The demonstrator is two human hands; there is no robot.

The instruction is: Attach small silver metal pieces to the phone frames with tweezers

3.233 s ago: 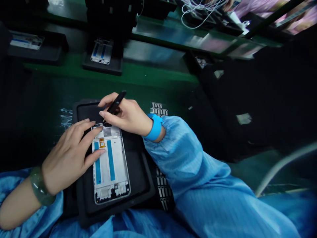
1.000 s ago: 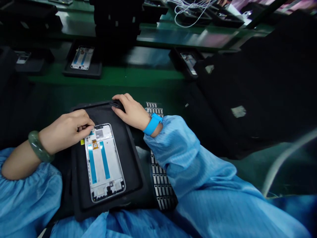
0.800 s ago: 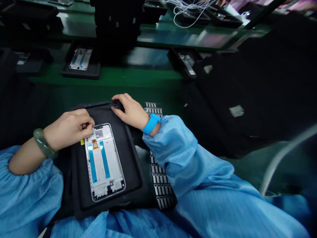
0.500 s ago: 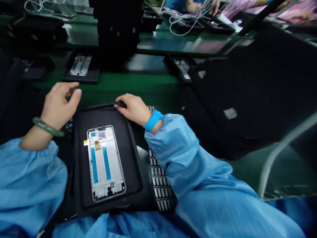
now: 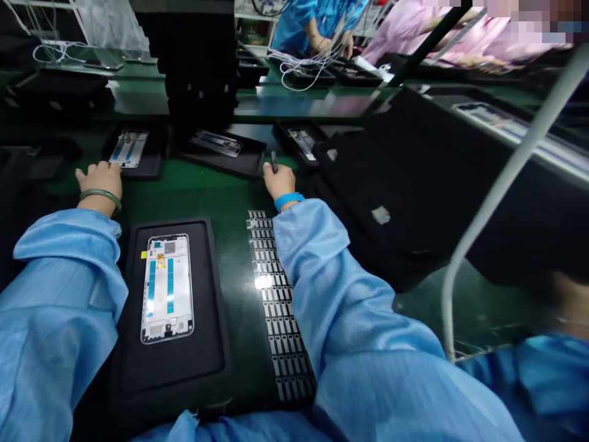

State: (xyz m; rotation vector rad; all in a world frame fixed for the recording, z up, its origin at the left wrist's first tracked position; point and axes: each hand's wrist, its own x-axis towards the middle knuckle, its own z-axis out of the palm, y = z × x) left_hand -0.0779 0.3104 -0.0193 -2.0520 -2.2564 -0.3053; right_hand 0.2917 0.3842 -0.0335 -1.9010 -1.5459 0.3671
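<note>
Phone frame (image 5: pixel 181 288) in tray (image 5: pixel 207 337), R hand (image 5: pixel 280 181) gripping blk tool (image 5: pixel 274 161), L hand (image 5: pixel 102 179) grip unclear

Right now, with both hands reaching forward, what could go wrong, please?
The right sleeve passes over or close beside the sheet of small parts; it might drag them. The yellow tab sticks out past the edge of the near phone frame, so the left sleeve could catch it. The right hand holds a black tool near the middle tray and might knock it.
</note>
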